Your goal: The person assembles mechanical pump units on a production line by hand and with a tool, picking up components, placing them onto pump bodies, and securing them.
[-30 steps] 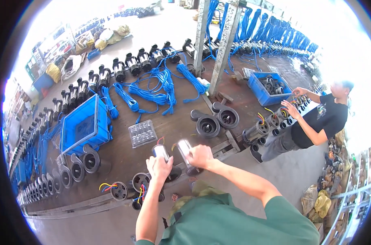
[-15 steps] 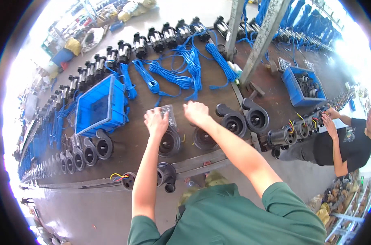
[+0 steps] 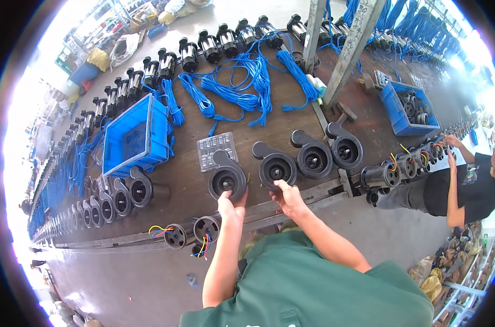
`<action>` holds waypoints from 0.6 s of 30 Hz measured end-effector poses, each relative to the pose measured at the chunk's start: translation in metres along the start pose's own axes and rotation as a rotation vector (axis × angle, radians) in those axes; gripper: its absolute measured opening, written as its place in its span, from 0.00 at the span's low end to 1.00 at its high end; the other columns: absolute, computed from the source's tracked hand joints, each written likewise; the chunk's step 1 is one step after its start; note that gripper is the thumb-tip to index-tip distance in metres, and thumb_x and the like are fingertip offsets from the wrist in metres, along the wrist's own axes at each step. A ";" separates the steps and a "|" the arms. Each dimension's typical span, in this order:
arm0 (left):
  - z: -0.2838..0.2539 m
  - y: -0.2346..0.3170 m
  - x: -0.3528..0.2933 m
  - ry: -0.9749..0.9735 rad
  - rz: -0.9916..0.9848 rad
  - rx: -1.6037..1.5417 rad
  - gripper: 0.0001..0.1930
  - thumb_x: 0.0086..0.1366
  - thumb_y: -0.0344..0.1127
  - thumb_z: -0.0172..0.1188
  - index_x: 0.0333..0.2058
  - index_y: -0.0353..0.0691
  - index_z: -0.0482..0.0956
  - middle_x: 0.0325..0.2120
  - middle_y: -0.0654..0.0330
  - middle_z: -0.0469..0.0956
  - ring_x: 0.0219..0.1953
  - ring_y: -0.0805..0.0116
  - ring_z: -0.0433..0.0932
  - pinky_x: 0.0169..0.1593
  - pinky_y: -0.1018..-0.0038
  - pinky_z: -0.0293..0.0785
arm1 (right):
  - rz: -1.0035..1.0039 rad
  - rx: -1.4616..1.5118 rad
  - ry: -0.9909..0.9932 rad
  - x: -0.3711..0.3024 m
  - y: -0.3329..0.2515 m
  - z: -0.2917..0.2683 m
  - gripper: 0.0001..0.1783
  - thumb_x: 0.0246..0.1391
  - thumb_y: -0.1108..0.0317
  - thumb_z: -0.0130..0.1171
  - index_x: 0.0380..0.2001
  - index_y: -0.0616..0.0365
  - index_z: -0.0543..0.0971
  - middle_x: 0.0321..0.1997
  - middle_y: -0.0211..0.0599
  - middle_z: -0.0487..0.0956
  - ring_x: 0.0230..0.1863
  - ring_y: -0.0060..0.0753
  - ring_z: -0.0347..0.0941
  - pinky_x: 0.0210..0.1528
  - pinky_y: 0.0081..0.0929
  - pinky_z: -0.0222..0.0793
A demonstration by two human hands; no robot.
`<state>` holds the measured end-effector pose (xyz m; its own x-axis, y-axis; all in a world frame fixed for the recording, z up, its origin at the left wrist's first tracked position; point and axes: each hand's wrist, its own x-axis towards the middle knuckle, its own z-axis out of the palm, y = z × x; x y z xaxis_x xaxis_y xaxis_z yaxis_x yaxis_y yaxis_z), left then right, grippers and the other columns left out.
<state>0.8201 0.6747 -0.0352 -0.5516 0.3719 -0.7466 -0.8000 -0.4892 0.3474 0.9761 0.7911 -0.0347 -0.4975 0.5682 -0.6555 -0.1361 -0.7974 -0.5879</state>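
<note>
My left hand (image 3: 233,208) grips the lower edge of a black pump housing (image 3: 219,173), thumb on the front rim and fingers on its right side. A round recess with a small shaft in the middle faces up. To the right, my right hand (image 3: 291,201) holds the lower rim of a second black pump housing (image 3: 265,158), its thumb reaching into the recess; the other fingers are partly hidden. Just behind the left housing lies a clear plastic tray (image 3: 208,146) with small pockets. Two similar housings, a third housing (image 3: 304,141) and a fourth housing (image 3: 340,133), stand farther right.
A blue crate (image 3: 149,136) stands at the left, beside a row of housings (image 3: 121,201). Coiled blue cables (image 3: 231,99) and motors (image 3: 208,49) line the back. Motor bodies with coloured wires (image 3: 175,236) sit by the front edge. A co-worker (image 3: 457,185) works at the right, past a metal post (image 3: 348,54).
Both hands have come down and toward me from the tray area onto the two pump housings. The tray now shows uncovered. A motor body by the front edge has turned, showing its wires.
</note>
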 end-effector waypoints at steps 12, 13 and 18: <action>-0.025 0.014 -0.098 -0.128 0.002 0.485 0.22 0.71 0.47 0.62 0.50 0.31 0.72 0.33 0.52 0.81 0.36 0.54 0.85 0.40 0.59 0.83 | -0.050 -0.234 0.170 -0.031 0.012 0.014 0.30 0.64 0.37 0.55 0.39 0.56 0.81 0.29 0.27 0.82 0.23 0.18 0.70 0.24 0.20 0.64; -0.050 0.023 -0.128 -0.400 0.074 0.602 0.17 0.72 0.44 0.61 0.46 0.34 0.76 0.34 0.55 0.82 0.35 0.58 0.85 0.39 0.64 0.81 | -0.180 -0.365 0.074 -0.042 0.033 0.001 0.27 0.66 0.41 0.56 0.40 0.58 0.80 0.30 0.30 0.83 0.23 0.17 0.69 0.25 0.21 0.62; -0.200 0.115 -0.156 -0.485 1.343 1.734 0.06 0.51 0.30 0.70 0.26 0.39 0.81 0.22 0.58 0.78 0.24 0.55 0.76 0.31 0.64 0.75 | -0.852 -1.382 -0.572 -0.095 0.131 0.014 0.12 0.52 0.60 0.69 0.34 0.56 0.83 0.35 0.38 0.83 0.32 0.43 0.81 0.32 0.37 0.77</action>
<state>0.8619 0.4027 0.0077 -0.5629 0.7565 0.3331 0.7536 0.3042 0.5827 0.9937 0.6298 -0.0435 -0.9422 0.3221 0.0921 0.1251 0.5934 -0.7952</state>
